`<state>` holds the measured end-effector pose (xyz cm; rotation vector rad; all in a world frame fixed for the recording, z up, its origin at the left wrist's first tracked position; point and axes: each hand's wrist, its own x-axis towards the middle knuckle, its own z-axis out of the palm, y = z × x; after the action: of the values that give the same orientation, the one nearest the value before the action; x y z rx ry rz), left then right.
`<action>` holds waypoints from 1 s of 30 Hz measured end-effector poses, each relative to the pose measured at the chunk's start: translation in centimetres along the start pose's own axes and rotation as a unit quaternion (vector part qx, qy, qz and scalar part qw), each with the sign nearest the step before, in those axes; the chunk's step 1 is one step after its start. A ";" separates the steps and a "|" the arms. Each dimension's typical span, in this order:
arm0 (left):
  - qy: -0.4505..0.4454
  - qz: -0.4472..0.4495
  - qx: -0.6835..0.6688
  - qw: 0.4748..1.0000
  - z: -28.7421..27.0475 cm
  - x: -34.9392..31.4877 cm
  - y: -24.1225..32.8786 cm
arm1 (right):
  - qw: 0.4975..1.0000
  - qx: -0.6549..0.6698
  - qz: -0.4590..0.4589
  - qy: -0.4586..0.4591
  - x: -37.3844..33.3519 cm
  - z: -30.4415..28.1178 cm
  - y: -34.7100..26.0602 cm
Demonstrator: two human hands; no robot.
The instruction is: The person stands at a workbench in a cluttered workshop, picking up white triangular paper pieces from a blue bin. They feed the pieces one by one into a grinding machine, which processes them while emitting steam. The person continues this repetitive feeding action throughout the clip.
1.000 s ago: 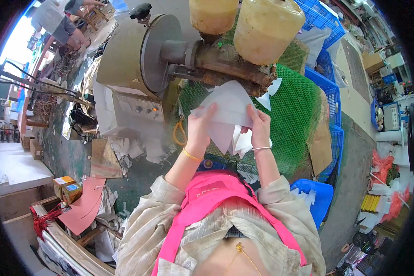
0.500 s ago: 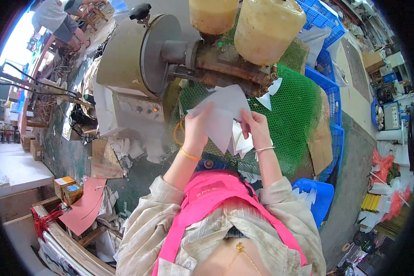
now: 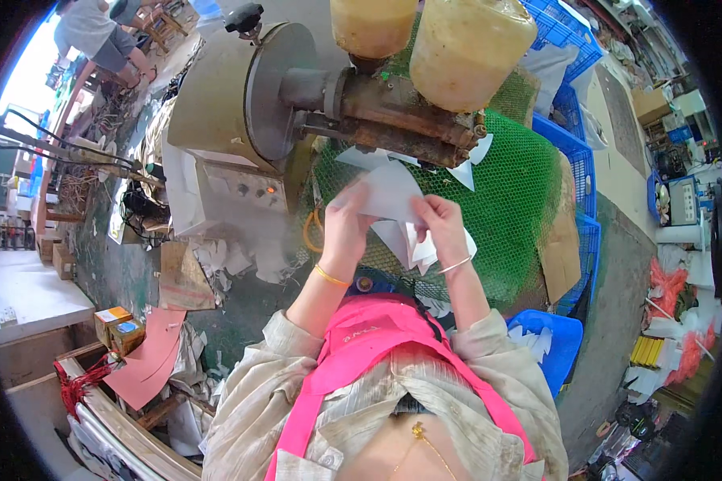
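Between my two hands is a thin white cut piece [image 3: 395,191], pointed at its far end; paper or cloth, I cannot tell which. My left hand [image 3: 348,223] pinches its left edge, slightly blurred. The fingers of my right hand [image 3: 441,221] close on its right corner. Just beyond is the rusty roller head [image 3: 401,120] of a machine. Under my hands, more white pointed pieces [image 3: 422,250] lie on a green mesh [image 3: 509,208], partly hidden by my fingers. Another white piece [image 3: 464,173] rests by the roller's right end.
Two yellowed plastic containers [image 3: 469,60] stand above the roller. The grey machine housing [image 3: 217,104] is at the left. Orange-handled scissors [image 3: 311,228] lie left of my left hand. A blue bin [image 3: 557,349] with white scraps and stacked blue crates [image 3: 587,240] stand right.
The white piece has come back from under the roller toward me and tilted between my hands. Pieces beneath the roller and below my hands show more.
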<state>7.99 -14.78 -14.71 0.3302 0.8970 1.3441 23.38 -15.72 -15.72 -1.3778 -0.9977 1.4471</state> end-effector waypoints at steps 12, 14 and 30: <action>0.022 0.040 0.183 0.982 1.4 2.3 0.4 | 0.987 0.155 0.020 0.034 0.2 -0.3 -1.1; 0.025 -0.015 0.142 0.989 2.0 2.3 0.7 | 0.986 0.161 0.012 0.043 0.7 -0.6 -0.9; -0.078 -0.066 0.204 0.974 1.0 4.1 1.0 | 0.987 0.142 0.055 0.051 4.4 -1.7 -1.6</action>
<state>7.81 -10.44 -14.91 0.6719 1.0418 0.9894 25.17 -11.02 -15.59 -1.2979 -0.6304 1.5178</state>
